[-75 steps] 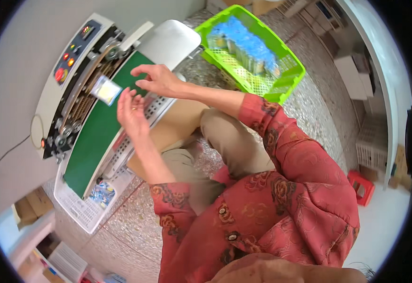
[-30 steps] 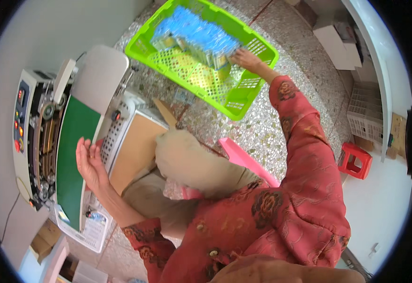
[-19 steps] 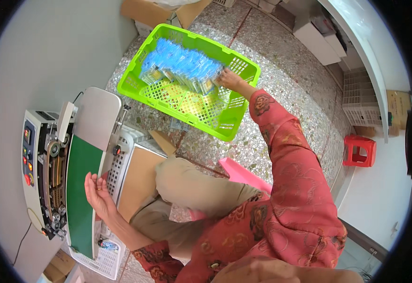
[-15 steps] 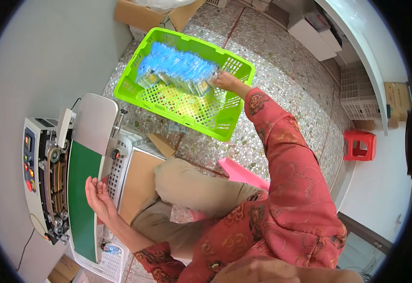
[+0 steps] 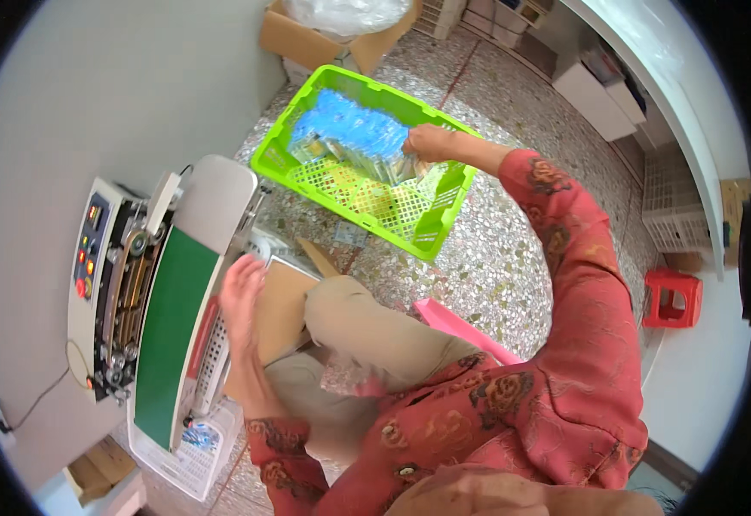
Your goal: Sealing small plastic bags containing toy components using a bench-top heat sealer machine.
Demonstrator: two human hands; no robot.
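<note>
Inside the green plastic basket (image 5: pixel 347 200) stands a tightly packed row of clear packets (image 5: pixel 349 129) with blue tops. My right hand (image 5: pixel 431 143) reaches over the basket's right side, its fingers closed on a packet at the right end of the row; the fingertips are partly hidden. My left hand (image 5: pixel 242 288) hovers beside the near edge of a machine's green belt (image 5: pixel 169 310). It is slightly blurred, with the fingers stretched out and nothing seen in them.
A machine control panel (image 5: pixel 91 249) with lit buttons stands at the left. Below the belt end sits a white basket (image 5: pixel 190 469). Near my knees are an open cardboard box (image 5: pixel 282 314) and a pink object (image 5: pixel 465 331). A red stool (image 5: pixel 673 298) stands at the right.
The whole view has shifted, with basket and machine now further right. My left hand has moved from over the green belt toward the cardboard box. My right hand stays at the row's right end.
</note>
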